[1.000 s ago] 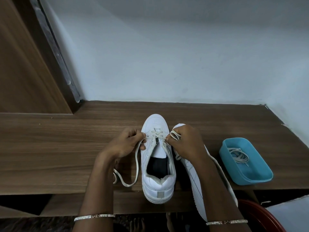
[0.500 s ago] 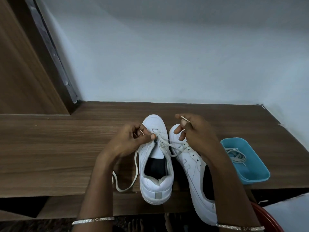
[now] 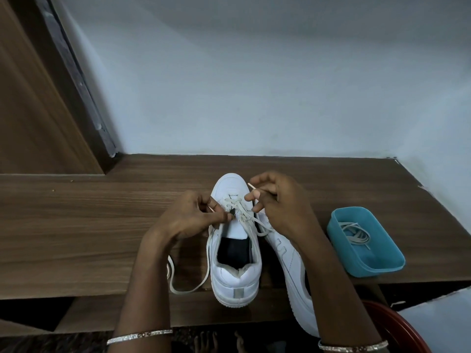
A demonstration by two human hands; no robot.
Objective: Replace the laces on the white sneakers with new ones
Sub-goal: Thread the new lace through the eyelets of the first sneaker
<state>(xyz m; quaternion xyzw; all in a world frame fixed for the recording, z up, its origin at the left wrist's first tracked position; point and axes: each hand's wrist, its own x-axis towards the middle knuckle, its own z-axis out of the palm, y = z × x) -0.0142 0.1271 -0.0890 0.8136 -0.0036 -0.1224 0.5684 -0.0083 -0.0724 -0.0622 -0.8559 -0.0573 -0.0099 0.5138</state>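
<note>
Left hand (image 3: 188, 217) and right hand (image 3: 277, 202) each pinch a lace (image 3: 245, 218) end, flanking the upright sneaker (image 3: 237, 273), toe toward the desk's (image 3: 76, 225) back edge.

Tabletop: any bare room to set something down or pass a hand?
Free: tabletop left of the left hand and trailing lace, out to the wood panel; the strip between toes and back wall; the corner behind the blue tray. Crowded: centre, where left and right hand pinch lace over the laced sneaker, second sneaker alongside.
</note>
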